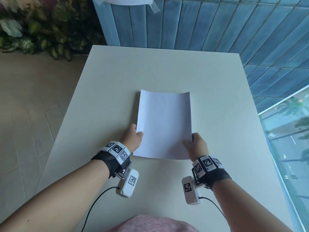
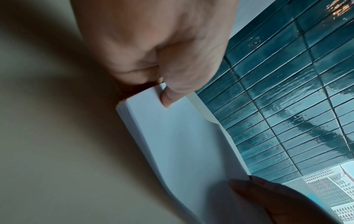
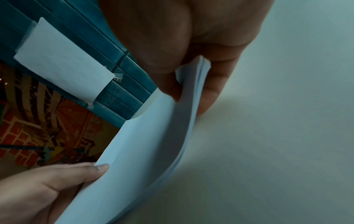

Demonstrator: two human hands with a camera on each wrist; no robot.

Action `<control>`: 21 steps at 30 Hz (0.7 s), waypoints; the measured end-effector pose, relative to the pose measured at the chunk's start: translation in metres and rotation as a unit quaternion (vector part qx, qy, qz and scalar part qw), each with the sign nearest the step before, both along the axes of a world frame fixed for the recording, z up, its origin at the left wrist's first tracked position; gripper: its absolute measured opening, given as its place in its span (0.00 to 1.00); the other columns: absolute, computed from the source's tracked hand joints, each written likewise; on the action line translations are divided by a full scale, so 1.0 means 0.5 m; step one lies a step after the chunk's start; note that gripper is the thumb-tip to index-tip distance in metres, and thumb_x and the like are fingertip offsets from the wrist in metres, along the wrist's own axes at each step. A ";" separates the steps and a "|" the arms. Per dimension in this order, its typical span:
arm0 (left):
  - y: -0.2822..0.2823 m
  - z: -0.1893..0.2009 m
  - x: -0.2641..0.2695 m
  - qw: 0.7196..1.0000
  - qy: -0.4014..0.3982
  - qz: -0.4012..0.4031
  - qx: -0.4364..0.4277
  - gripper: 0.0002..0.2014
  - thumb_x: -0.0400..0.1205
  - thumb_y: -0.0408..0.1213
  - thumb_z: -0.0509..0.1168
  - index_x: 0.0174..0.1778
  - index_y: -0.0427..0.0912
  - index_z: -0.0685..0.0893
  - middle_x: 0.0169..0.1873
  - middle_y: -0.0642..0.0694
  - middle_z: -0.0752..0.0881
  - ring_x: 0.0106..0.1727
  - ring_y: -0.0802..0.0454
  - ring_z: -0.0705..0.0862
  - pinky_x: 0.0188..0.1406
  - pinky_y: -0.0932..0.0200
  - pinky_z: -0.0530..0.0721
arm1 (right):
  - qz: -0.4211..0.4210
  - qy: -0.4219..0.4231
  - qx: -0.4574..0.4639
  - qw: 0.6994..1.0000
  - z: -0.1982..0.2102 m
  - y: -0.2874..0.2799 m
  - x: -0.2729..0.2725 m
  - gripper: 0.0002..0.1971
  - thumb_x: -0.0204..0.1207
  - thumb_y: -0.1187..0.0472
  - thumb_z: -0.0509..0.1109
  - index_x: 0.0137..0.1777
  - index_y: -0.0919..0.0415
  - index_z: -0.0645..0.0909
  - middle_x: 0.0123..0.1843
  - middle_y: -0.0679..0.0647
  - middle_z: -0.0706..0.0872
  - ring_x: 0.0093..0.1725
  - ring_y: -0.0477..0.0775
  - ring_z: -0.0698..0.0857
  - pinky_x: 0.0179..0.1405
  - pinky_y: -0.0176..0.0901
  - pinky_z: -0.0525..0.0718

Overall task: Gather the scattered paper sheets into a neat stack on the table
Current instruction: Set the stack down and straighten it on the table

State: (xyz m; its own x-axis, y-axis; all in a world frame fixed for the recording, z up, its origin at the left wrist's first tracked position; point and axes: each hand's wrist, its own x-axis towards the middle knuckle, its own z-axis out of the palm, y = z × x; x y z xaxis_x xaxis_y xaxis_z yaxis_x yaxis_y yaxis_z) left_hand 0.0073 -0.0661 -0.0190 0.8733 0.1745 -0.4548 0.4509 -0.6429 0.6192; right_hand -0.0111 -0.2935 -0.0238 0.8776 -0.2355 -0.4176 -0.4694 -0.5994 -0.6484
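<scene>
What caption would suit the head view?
Both hands, left hand and right hand, pinch the near edges of a paper stack above a white table.

Blue glazed tile wall of narrow upright tiles, rising behind the far edge of the scene. White sheet fixed to the tiles with clear tape at its corners; the same sheet appears in the right wrist view. Leafy green plants at far left. Beige tiled floor along the left side. Window at right, showing a street and palm trees outside.
</scene>
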 end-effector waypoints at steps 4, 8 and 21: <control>-0.012 0.003 0.009 0.999 0.005 0.019 0.028 0.13 0.82 0.34 0.59 0.61 0.34 0.69 0.43 0.39 0.79 0.42 0.39 0.78 0.38 0.55 0.73 | -0.030 0.016 -0.009 0.999 0.004 0.007 0.007 0.14 0.72 0.62 0.65 0.58 0.64 0.75 0.45 0.57 0.82 0.41 0.60 0.79 0.27 0.42 0.71; -0.013 -0.004 0.013 0.997 -0.011 0.018 0.070 0.16 0.80 0.34 0.62 0.63 0.31 0.73 0.60 0.36 0.80 0.59 0.37 0.80 0.52 0.51 0.78 | -0.019 0.013 -0.065 0.998 0.002 0.005 0.018 0.18 0.70 0.60 0.69 0.60 0.66 0.78 0.55 0.61 0.84 0.48 0.60 0.79 0.43 0.43 0.73; 0.004 -0.010 0.016 0.995 -0.025 0.008 0.099 0.13 0.76 0.37 0.64 0.50 0.31 0.81 0.53 0.33 0.84 0.49 0.42 0.78 0.45 0.56 0.74 | -0.028 0.000 -0.098 0.995 -0.001 -0.003 0.025 0.20 0.75 0.57 0.67 0.65 0.65 0.80 0.63 0.62 0.80 0.57 0.63 0.83 0.53 0.42 0.76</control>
State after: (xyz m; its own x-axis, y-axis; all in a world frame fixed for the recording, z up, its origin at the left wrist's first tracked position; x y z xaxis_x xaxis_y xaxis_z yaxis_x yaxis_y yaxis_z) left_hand 0.0154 -0.0642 -0.0237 0.8902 0.2710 -0.3662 0.4342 -0.7477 0.5024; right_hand 0.0015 -0.2947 -0.0241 0.8608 -0.3607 -0.3591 -0.5055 -0.6879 -0.5208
